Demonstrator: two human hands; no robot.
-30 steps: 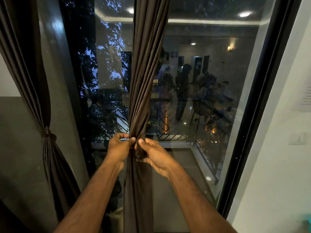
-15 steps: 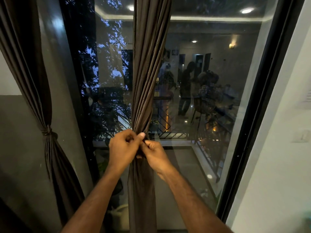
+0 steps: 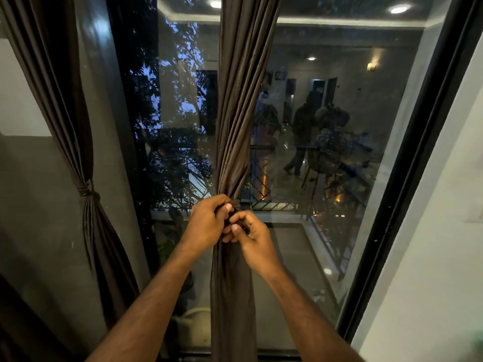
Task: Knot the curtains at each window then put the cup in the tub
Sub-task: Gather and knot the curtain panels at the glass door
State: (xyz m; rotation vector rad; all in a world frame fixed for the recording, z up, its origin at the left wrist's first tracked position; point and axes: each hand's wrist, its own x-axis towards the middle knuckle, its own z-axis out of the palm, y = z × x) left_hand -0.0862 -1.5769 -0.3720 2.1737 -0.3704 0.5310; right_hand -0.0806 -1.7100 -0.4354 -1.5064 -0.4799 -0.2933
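A tall window [image 3: 326,178] with a black frame fills the view, and its dark glass reflects a lit room with ceiling lamps and some people. A white wall [image 3: 431,257] stands at the right. At the far left hangs a brown side curtain [image 3: 65,100], already tied at its waist.

The middle curtain [image 3: 235,100] hangs gathered into one narrow bundle in front of the glass. Both hands meet at its waist, I think to close the tie there, so the folds stay together. The left hand [image 3: 206,223] has curled fingers and pinches a dark strip against the bundle. The right hand [image 3: 252,237], just below it and touching it, also pinches a piece of the strip between thumb and fingers.

The knot itself is mostly covered by the hands, so I cannot say if it is finished. The bottom of the curtain is cut off by the picture edge. The cup and the tub are not visible. The reflections make the outside hard to read.
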